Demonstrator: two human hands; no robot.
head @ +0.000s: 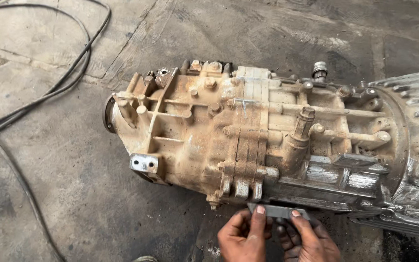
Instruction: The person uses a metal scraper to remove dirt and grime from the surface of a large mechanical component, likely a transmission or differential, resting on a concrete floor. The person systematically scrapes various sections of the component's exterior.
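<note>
Head view, looking down at a rusty, mud-caked gearbox housing (pixel 248 140) lying on its side on a stained concrete floor (pixel 73 194). Bell-housing end (pixel 413 145) runs off frame right, cleaner grey metal there; output end with round flange (pixel 108 114) points left.

Both hands low in frame, just below the housing's near edge. Left hand (pixel 242 237) and right hand (pixel 309 242) together hold a small flat grey metal plate (pixel 278 211), fingertips pinched on it: left index over its left end, right fingers on its right end. Plate sits flat-ish, right up against the underside of the casing near the ribbed centre joint (pixel 243 160); can't tell if it actually touches the casing or the floor.

Bright bare-metal bracket with two holes (pixel 144 163) on the lower left of the housing. Threaded silver fitting (pixel 319 69) sticks up on the far side. Black cables (pixel 49 92) loop across the floor top left, well apart from the hands.
</note>
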